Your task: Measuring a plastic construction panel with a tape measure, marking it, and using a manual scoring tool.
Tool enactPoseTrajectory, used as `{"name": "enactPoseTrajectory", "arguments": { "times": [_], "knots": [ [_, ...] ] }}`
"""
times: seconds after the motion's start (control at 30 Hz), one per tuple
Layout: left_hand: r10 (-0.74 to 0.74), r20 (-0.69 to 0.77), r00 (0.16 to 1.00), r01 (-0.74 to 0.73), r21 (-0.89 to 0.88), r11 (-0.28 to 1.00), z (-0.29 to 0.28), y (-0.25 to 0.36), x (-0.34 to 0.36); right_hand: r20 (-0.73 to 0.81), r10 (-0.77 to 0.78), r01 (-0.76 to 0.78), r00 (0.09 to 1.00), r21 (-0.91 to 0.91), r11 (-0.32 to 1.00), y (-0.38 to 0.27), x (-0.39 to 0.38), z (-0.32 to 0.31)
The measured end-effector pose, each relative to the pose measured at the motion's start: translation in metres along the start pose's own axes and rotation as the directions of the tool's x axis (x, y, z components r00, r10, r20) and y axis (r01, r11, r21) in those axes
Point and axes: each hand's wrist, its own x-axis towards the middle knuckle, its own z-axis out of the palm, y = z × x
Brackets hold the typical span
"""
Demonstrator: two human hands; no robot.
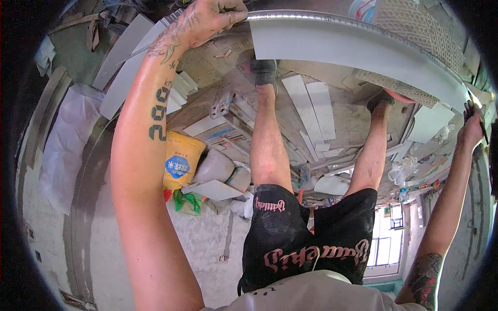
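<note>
My left hand (217, 22) is at the top, its fingers pinched on one end of a metal tape measure (321, 18). The blade stretches rightward along the far edge of a long white panel (332, 43), bending with the picture's rim. By the panel's right end, my right hand (471, 130) is closed around a slim dark thing (486, 124), whose kind I cannot make out. The tape's right end runs close to its fingertips. Part of the panel hides the floor beyond my feet.
White strips (321, 110) and offcuts litter the floor around my legs. A yellow sack (187, 155) lies left of them. Patterned tan sheeting (423, 32) rests beyond the panel, near a bucket (362, 9). Long white boards (124, 52) lean at the left.
</note>
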Motion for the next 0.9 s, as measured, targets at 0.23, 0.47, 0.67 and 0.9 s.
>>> {"name": "enactPoseTrajectory", "arguments": {
  "times": [0.23, 0.47, 0.67, 0.9],
  "knots": [
    [-0.005, -0.007, 1.000, 0.005, 0.002, 1.000, -0.002, -0.002, 0.000, -0.009, -0.001, 0.001, 1.000, 0.007, 1.000, -0.003, -0.006, 0.008],
    [0.006, 0.001, 1.000, -0.006, 0.028, 1.000, -0.001, 0.003, -0.003, 0.019, 0.003, -0.003, 1.000, 0.020, 1.000, 0.009, 0.004, -0.002],
    [0.050, 0.008, 0.999, -0.050, 0.025, 0.998, -0.001, -0.003, -0.002, 0.019, -0.011, 0.011, 1.000, -0.007, 1.000, 0.009, -0.001, 0.000],
    [0.034, 0.009, 0.999, -0.034, -0.023, 0.999, -0.001, -0.012, 0.003, 0.016, -0.024, 0.024, 1.000, 0.003, 1.000, 0.022, 0.012, -0.009]
  ]
}}
